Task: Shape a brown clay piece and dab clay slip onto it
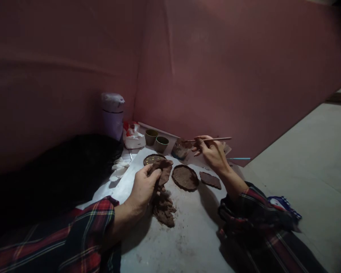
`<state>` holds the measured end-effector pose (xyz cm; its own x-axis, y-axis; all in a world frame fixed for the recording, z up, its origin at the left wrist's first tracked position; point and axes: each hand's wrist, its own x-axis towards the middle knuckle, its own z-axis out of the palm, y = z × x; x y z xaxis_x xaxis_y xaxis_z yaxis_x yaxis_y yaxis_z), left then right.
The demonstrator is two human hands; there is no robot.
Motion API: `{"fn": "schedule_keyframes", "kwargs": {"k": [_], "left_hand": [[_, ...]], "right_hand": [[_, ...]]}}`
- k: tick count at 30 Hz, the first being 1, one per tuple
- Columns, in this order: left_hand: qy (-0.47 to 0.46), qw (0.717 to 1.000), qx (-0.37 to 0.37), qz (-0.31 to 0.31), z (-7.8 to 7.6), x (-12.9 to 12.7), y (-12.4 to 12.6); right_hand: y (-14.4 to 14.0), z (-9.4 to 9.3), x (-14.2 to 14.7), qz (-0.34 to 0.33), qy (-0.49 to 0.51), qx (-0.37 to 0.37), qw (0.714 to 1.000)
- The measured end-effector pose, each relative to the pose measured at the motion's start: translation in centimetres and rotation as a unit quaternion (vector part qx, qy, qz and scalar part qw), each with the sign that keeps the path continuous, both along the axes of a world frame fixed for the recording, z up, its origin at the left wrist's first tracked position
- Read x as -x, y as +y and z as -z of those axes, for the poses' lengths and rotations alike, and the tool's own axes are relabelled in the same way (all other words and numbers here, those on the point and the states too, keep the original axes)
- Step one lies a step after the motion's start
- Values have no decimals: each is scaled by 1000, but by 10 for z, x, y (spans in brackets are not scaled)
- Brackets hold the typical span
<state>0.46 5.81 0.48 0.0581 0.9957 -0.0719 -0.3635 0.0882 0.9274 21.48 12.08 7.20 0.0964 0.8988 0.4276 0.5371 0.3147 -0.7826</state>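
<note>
Clay slab point(162, 171), brown and ragged, sits in the left hand point(143, 187), fingers curled round its lower edge, thumb on top; slab hangs w/ its lower end reaching twd a heap of clay scraps point(163, 210) on the white work sheet point(187, 235), just right of the wrist. Right hand point(213, 153) is raised farther back, fingers pinched on a thin brush point(208, 140) held roughly level, its dark tip over a small clear container point(180, 150). Between the two hands lies a round clay disc point(185, 177), flat on the sheet; a smaller flat clay piece point(210, 179) lies just right of it, below the right wrist. Another disc point(152, 158), speckled, sits partly hidden behind the held slab. At the back edge: two green cups point(156, 140) side by side, a white tissue box point(134, 138) and a pale lidded jar point(113, 115) nr the pink wall. Both sleeves are red plaid.
</note>
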Motion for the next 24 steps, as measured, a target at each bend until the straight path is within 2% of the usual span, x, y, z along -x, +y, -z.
{"fn": "schedule_keyframes", "kwargs": {"k": [6, 10, 16, 19, 24], "left_hand": [[3, 1000, 9, 9, 0, 0, 0], [10, 1000, 12, 8, 1, 0, 0], [13, 1000, 11, 7, 1, -1, 1], [14, 1000, 16, 5, 1, -1, 1], [15, 1000, 12, 6, 2, 0, 1]], "right_hand": [[34, 18, -12, 53, -87, 82, 991], [42, 33, -17, 65, -138, 104, 983], [44, 47, -13, 32, -214, 103, 971], [46, 52, -13, 39, -221, 89, 971], [45, 48, -18, 52, -204, 59, 976]]}}
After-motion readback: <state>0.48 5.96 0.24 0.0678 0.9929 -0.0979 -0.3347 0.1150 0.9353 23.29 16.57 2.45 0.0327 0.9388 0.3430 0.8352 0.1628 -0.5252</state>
